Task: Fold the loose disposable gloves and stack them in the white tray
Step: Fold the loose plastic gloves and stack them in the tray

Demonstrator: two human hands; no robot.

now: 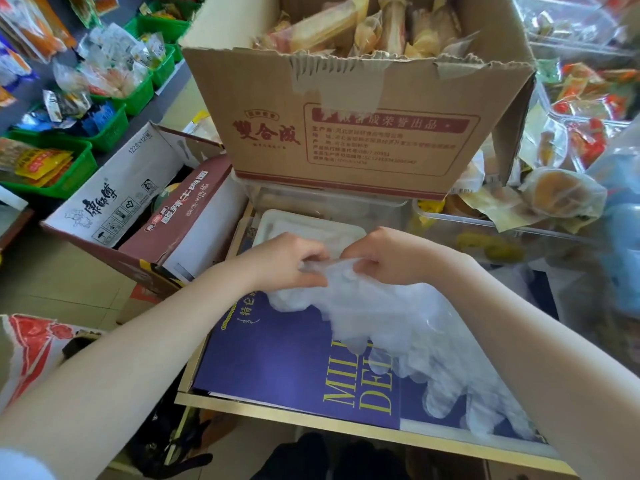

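On a purple box lid [277, 358] amid shop cartons and green baskets [69, 168], thin clear gloves [398, 327] lie crumpled. Left hand [287, 261] and right hand [384, 254] both pinch the gloves' upper edge, beside the white tray [273, 220].

the gloves [398, 327] are clear and milky. the tray [277, 220] is white. the flat box [277, 358] beneath is deep purple with yellow lettering. the cardboard carton [346, 133] is brown with dark red print. the baskets [79, 168] are green.

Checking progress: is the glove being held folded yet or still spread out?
Spread out. Both hands pinch the glove at its top edge, and its fingers trail unfolded over the blue box.
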